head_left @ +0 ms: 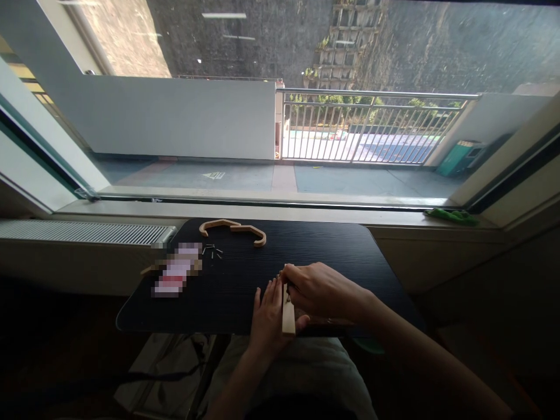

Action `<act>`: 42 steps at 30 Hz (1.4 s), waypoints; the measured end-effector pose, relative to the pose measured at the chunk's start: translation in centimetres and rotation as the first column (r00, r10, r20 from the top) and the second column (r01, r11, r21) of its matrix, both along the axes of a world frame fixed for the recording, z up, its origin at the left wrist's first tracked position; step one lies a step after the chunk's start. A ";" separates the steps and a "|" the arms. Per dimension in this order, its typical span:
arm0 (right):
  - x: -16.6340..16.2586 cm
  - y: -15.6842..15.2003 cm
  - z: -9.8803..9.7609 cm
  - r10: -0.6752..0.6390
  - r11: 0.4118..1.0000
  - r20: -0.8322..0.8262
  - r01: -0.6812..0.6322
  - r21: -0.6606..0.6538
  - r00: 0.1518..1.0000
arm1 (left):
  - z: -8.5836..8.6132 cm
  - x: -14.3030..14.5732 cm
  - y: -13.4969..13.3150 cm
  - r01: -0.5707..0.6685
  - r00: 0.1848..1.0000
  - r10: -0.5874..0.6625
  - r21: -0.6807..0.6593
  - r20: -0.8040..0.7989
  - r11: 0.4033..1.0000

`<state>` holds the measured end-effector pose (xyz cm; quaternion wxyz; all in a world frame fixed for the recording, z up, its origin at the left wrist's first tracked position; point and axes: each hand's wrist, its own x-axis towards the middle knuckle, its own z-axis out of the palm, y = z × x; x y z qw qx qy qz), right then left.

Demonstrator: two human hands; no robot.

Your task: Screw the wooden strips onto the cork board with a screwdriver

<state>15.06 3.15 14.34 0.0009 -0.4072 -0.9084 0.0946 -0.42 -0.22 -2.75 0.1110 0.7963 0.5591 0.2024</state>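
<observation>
My left hand [268, 318] steadies a light wooden strip [288, 319] at the near edge of the black table [341, 239]. Its fingers lie along the strip's left side and the thumb shows on the right. Over the far end of the strip, my right hand [319, 286] is closed in a pinch. A small dark bit shows under its fingers against the wood; what the fingers hold is hidden. Farther back lie two curved wooden hook-shaped pieces [249, 228], their ends meeting. Several small metal screws or nails [212, 252] are scattered left of centre.
A blurred pink and white item [178, 271] lies at the table's left side. Beyond the table stand a window sill [306, 214] and a large window. A white radiator [87, 231] is at the left, and a green cloth [452, 217] rests on the sill at right.
</observation>
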 end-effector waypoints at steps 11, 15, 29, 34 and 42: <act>0.2 0.0 0.4 0.020 0.999 -0.039 -0.022 -0.038 0.999 | 0.6 0.0 0.0 -0.005 1.000 0.005 -0.018 0.000 1.000; 0.5 0.0 0.5 0.001 0.996 -0.043 -0.005 -0.093 0.999 | 0.2 -0.2 0.0 0.017 1.000 -0.017 0.014 -0.010 1.000; 0.4 0.4 -0.3 -0.053 0.996 0.002 0.053 -0.071 0.999 | -0.3 -0.1 0.0 0.007 1.000 -0.006 0.074 -0.019 0.997; 0.3 0.3 -0.2 -0.061 0.996 -0.027 0.059 -0.070 0.998 | -0.6 -0.2 0.1 0.010 1.000 -0.008 0.083 -0.018 0.997; 0.1 0.2 0.1 -0.081 0.994 -0.041 0.078 -0.071 0.996 | -0.4 -0.1 0.1 0.008 1.000 -0.007 0.053 -0.018 0.999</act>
